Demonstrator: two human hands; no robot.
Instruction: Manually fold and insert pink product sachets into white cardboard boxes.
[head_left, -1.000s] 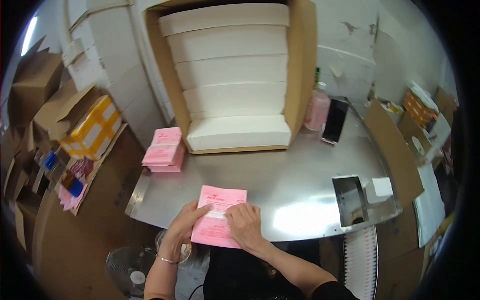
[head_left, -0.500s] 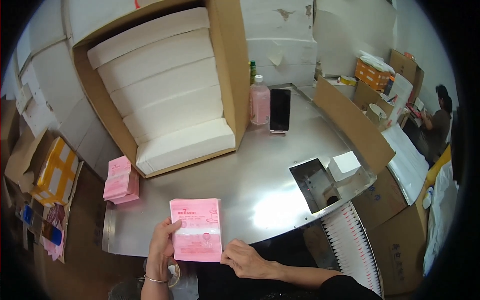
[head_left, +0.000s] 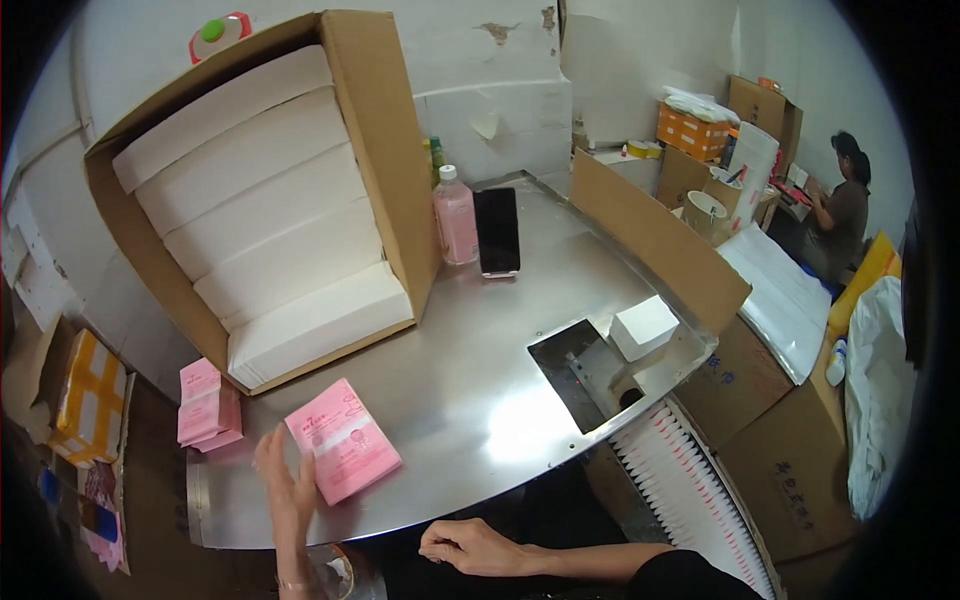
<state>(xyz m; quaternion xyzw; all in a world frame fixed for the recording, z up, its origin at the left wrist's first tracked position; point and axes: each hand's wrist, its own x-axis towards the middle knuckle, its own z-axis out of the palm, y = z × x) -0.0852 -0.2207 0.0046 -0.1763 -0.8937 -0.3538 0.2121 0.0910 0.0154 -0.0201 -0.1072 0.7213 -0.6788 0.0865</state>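
A stack of pink printed packets (head_left: pixel 343 440) with a pale band across its middle lies slanted on the metal table (head_left: pixel 470 400), near the front edge. Just to its left is my left hand (head_left: pixel 287 485), fingers stretched and apart, holding nothing. In front of the table edge my right hand (head_left: pixel 472 547) is curled closed, with no object showing in it and apart from the stack. More banded pink packets (head_left: pixel 208 408) are piled at the table's left end.
A large open carton (head_left: pixel 375 180) of white paper stacks leans behind. A pink bottle (head_left: pixel 457 215) and a phone (head_left: pixel 497 232) stand beside it. Right are a table cutout (head_left: pixel 570 365), a white box (head_left: pixel 643 328) and a box of white stacks (head_left: pixel 690 490). Another person (head_left: pixel 845 205) sits far right.
The pink stack has gone from between my hands to the tabletop, now tilted. My left hand has let go and opened; my right hand has come off the corner. The view has shifted.
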